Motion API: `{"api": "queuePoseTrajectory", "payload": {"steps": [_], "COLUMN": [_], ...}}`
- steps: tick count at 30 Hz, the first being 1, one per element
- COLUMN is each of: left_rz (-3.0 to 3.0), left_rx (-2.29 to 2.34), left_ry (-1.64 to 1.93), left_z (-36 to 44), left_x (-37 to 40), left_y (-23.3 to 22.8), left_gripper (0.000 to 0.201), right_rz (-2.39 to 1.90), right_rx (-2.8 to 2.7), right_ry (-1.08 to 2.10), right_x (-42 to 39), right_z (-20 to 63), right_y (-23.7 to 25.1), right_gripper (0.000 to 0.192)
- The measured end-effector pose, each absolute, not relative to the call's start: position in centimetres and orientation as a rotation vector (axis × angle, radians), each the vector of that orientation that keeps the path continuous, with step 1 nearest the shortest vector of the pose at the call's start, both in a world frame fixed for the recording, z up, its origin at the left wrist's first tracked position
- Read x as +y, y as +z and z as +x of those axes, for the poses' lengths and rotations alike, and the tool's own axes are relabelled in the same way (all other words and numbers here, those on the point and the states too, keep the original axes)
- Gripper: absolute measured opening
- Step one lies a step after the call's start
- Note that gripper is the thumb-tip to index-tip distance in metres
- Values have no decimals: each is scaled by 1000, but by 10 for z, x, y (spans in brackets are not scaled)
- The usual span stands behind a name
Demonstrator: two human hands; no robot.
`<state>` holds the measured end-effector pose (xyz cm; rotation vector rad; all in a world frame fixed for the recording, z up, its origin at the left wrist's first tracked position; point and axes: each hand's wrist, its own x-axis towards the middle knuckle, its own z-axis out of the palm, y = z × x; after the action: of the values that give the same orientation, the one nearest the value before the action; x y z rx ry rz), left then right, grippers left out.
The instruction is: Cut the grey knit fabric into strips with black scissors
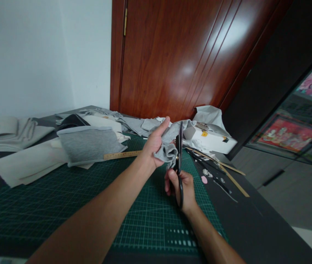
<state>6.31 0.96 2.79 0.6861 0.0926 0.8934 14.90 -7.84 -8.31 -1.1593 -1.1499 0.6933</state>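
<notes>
My left hand (153,146) is closed round a bunched piece of grey fabric (167,153), its thumb pointing up and away. In my right hand (184,189) is a pair of black-handled scissors (179,156), held upright with the fingers at the handle loops. The scissors stand right against the right edge of the fabric; whether the blades are cutting it I cannot tell. Both hands are above the green cutting mat (142,209). Behind the left wrist, a wooden ruler (123,154) lies partly hidden.
Folded grey cloth (91,145) and pale sheets (32,161) lie at the left. More grey scraps (134,124) run along the back. A white box (213,141), wooden strips (234,180) and a small pink piece (204,179) are on the dark table (243,227) at the right.
</notes>
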Motion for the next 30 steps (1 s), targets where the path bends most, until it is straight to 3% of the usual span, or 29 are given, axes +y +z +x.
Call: {"api": "queuePoseTrajectory", "payload": {"steps": [6,11,20,30], "left_rz": [757,778,679,616], "left_rx": [127,97,295,364], "left_ry": [723,708,1118,1236], "left_z": [58,54,57,51], "left_x": [16,15,3,4], "left_y": [22,26,32,33], "left_gripper": [38,28,16,16], "right_rz": [-1145,-1135,-1115,-1115], "right_rx": [-1146,-1144,-1180,-1194], "right_ry": [727,749,774,783], "right_x": [-79,-79,-77,-78], "right_z": [148,148,150,151], "right_y": [-84,-84,-89,-92], "right_gripper": [56,55,51,48]}}
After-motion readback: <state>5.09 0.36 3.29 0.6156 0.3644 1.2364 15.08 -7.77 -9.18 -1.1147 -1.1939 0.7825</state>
